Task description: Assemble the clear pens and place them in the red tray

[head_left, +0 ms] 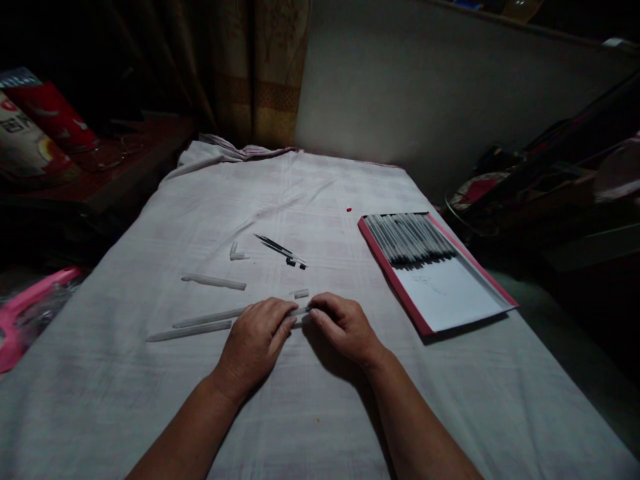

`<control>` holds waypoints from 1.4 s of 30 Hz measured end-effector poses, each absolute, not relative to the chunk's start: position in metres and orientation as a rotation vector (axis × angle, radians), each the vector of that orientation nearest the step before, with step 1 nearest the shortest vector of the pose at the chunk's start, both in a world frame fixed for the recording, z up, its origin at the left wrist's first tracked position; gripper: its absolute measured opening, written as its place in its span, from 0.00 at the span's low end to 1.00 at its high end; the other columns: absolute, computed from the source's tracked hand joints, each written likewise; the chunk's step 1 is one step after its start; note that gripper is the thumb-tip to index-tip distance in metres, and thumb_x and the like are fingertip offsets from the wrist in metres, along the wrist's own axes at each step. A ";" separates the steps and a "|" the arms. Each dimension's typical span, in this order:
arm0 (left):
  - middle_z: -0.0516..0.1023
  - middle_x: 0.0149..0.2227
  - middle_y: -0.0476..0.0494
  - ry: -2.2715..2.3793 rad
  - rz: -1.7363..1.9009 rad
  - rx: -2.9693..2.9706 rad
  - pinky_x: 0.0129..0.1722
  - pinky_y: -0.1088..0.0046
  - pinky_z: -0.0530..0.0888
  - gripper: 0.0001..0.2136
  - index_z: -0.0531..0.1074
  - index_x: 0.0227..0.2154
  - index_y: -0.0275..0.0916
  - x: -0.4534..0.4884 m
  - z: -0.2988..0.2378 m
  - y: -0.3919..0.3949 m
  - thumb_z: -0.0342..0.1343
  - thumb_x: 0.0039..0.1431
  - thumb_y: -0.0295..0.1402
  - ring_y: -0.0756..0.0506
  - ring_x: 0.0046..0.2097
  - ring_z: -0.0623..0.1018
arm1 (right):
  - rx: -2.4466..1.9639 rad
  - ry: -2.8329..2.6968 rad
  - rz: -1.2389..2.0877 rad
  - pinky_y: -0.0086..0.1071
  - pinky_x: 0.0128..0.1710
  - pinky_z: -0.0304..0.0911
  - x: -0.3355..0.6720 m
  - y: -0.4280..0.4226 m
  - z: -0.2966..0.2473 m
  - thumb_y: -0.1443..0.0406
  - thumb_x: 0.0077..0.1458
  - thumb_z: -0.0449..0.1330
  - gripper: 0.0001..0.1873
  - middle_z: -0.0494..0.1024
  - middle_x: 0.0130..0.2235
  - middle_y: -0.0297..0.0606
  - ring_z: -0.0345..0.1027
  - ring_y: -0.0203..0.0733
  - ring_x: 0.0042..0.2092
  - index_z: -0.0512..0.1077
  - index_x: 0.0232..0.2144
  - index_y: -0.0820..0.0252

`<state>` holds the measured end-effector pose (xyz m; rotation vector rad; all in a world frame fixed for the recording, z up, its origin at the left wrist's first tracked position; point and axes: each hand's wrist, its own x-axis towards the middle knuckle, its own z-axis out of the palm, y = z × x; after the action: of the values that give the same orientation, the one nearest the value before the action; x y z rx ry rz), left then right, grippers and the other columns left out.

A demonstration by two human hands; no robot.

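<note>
Both hands meet low over the bedspread, at the middle of the view. My left hand (260, 330) is closed around a slim translucent pen (301, 311), its fingers covering much of the barrel. At the pen's dark end, the thumb and fingers of my right hand (343, 327) pinch together. Just beyond the hands lies a small clear plastic piece (301, 293). Long translucent tubes (189, 331) rest to the left, two of them reaching toward my left hand. Farther off are dark pen refills (277, 248), small black plugs (295, 263) and short clear pieces (237, 255).
On the right, a pink-edged open box (420, 320) holds a row of several clear pens (410, 237). A tiny red piece (349, 210) lies near its far corner. Beyond the bed's left edge are a pink-handled item (40, 300) and a side table (135, 167) with packages.
</note>
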<state>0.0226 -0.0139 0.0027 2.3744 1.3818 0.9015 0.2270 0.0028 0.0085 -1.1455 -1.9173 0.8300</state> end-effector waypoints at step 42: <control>0.81 0.36 0.47 1.384 1.045 2.006 0.40 0.72 0.73 0.07 0.76 0.39 0.42 0.042 -0.005 -0.018 0.54 0.64 0.34 0.47 0.39 0.80 | -1.257 -1.421 1.399 0.34 0.36 0.66 0.259 0.015 0.013 0.59 0.43 0.69 0.19 0.80 0.36 0.39 0.72 0.40 0.35 0.80 0.40 0.58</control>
<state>0.0422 -0.0183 -0.0055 2.0065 1.3837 1.0451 0.2594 0.0153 0.0133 -1.2570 -1.4210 1.3993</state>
